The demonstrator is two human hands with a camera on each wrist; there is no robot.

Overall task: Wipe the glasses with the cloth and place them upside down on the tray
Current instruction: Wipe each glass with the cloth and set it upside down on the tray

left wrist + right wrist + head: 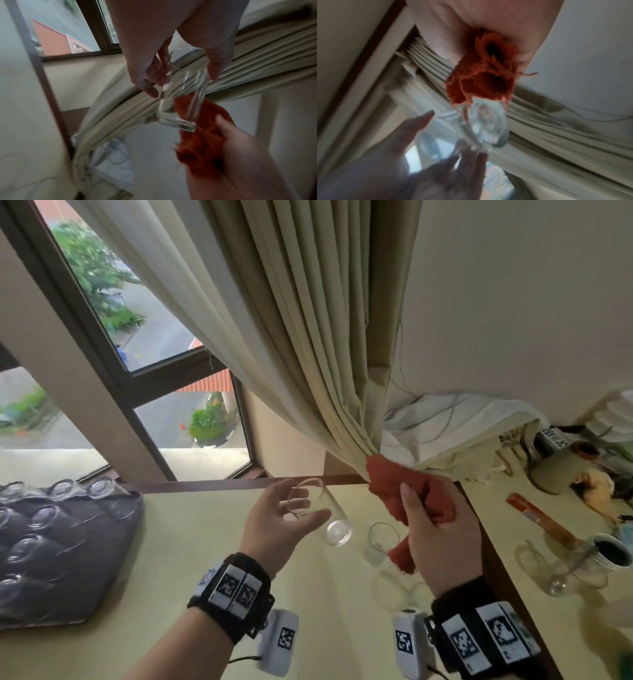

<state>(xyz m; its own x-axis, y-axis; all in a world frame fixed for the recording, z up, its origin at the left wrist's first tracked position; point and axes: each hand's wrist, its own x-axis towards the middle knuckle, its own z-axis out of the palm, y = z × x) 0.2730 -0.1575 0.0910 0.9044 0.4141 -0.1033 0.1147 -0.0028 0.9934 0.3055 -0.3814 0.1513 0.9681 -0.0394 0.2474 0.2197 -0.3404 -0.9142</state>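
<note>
My left hand [306, 505] holds a clear glass [335, 527] in the air, thumb on one side and fingers on the other near the rim. The glass is tilted, its base pointing toward my right hand. In the left wrist view the glass [180, 108] hangs below the left hand [181, 83], in front of the cloth [202, 142]. My right hand [435, 529] grips a bunched orange-red cloth [394, 484] just right of the glass. In the blurred right wrist view the cloth [481, 70] hangs just above the glass base [484, 121]. A dark tray [68, 594] at the left carries several upside-down glasses [41, 515].
Another clear glass [380, 542] stands on the cream table [205, 542] below my hands. To the right are stemmed glasses [561, 573], a dark cup [609, 553] and clutter. A beige curtain [308, 337] and a window are behind.
</note>
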